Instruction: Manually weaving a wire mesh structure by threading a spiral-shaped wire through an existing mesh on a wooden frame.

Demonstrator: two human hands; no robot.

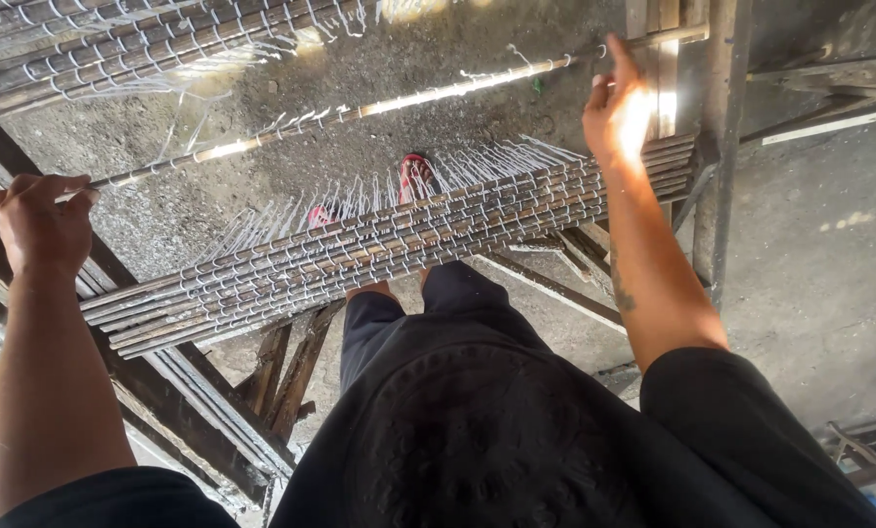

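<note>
**Both hands gripping one long rod above the bundle**

A wooden frame [213,420] is carrying a wide bundle of rods [389,249] tied with white string. Just beyond it, a single rod [360,110] is hanging across the view. The left hand [39,223] is closing its fingers around one end; the right hand [616,110] is pinching the other end between its fingertips.
</note>
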